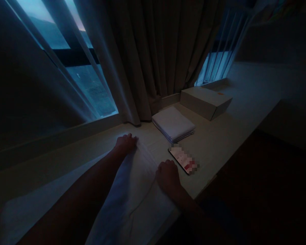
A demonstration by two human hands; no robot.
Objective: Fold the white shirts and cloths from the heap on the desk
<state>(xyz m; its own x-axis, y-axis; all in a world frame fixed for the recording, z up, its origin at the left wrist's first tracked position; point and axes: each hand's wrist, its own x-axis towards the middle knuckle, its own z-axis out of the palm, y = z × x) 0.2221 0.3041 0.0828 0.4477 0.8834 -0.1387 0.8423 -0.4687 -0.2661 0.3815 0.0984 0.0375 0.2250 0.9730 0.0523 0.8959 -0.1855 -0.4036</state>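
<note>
A white cloth [140, 183] lies spread along the ledge, its near part raised in a fold between my arms. My left hand [126, 142] is closed on the cloth's far corner, close to the window side. At the edge nearer the room, my right hand [168, 175] is curled with its fingers gripping the cloth's other corner. Just beyond my right hand rests a phone [180, 156] with a lit screen, partly blurred out. Behind the phone sits a folded stack of white cloth [173, 124].
A closed pale box [206, 100] stands farther along the ledge [244, 112]. Dark curtains [163, 44] hang down to the ledge beside the window [89, 85]. The ledge's front edge drops off to a dark floor at the right. The room is dim.
</note>
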